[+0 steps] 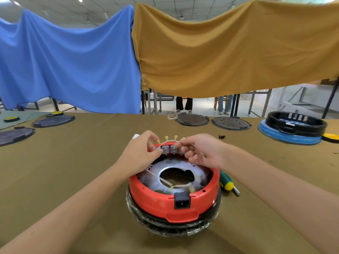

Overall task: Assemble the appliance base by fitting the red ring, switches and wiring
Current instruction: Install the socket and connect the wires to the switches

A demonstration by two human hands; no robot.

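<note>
My left hand [142, 150] has its fingers [156, 153] curled, pinching a thin white wire [169, 141] at the far rim of the red ring [146, 193]. My right hand [200, 153] also pinches that wire between thumb and forefinger, other fingers curled loosely under. The wire arcs between both hands and carries small brass terminals [166, 138] sticking upward. Just below it sit grey switches [169, 149], side by side in the ring's far wall; the left fingers touch the leftmost one. Whether any terminal is seated on a switch, can't tell.

The red ring sits on top of a dark appliance base [172, 228] wrapped in clear film, at centre of the desk [73, 180]. Inside the ring is a silver metal plate [183, 164] with a large hole, more white wiring [166, 182] lying across it. A black power socket [182, 200] is set in the ring's near side.

Right of the base, just beside it, lies a green and yellow screwdriver [227, 182]. The desk has an olive-brown cover. Farther back: dark round plates [192, 119], more at far left [53, 121], a black ring on a blue one [293, 129] at far right, a small black part [222, 136] near my right wrist. Behind hang a blue cloth [69, 61] and an ochre cloth [229, 48]; below them, legs of people standing and metal frames.
</note>
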